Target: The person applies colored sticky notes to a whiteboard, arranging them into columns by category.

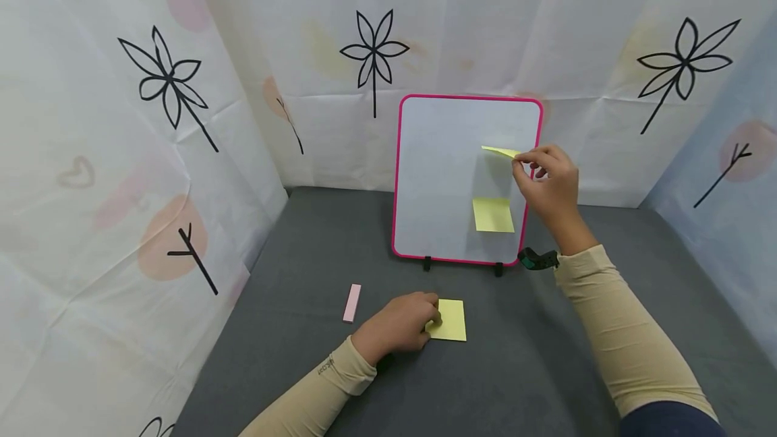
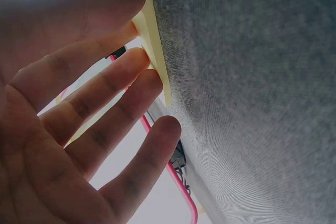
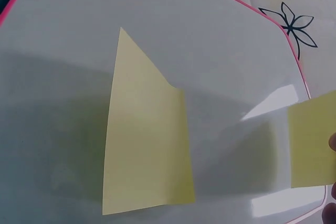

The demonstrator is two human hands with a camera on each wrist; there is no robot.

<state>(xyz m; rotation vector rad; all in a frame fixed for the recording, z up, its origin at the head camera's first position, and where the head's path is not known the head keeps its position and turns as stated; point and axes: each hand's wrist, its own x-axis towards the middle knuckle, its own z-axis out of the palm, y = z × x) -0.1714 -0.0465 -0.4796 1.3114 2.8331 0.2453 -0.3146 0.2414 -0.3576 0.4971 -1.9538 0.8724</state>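
up at the whiteboard (image 1: pixel 467 181), the right hand (image 1: pixel 546 184) pinches a loose yellow sticky note (image 1: pixel 500 151) between thumb and forefinger, holding it near the board's upper right part; whether the note touches the surface cannot be told. a second yellow note (image 1: pixel 493 214) sits lower on the board, below the held one. the pink-framed board stands upright on small black feet at the back of the grey bench (image 1: pixel 516 369).

down on the bench, the left hand (image 1: pixel 400 326) rests with its fingers (image 2: pixel 131 85) only loosely bent, their tips pressing against the left edge of a yellow sticky pad (image 1: pixel 449 320); it presses the pad rather than gripping it. a pink strip (image 1: pixel 351 303) lies just to the left of that hand.

the left wrist view shows the pad's thickness (image 2: pixel 155 51) and the fingertips against its side, which the head view hides. the right wrist view shows the lower note (image 3: pixel 144 145) with one corner lifting off the board, and the held note (image 3: pixel 312 145) at the frame's right edge, with only a sliver of fingertip visible.
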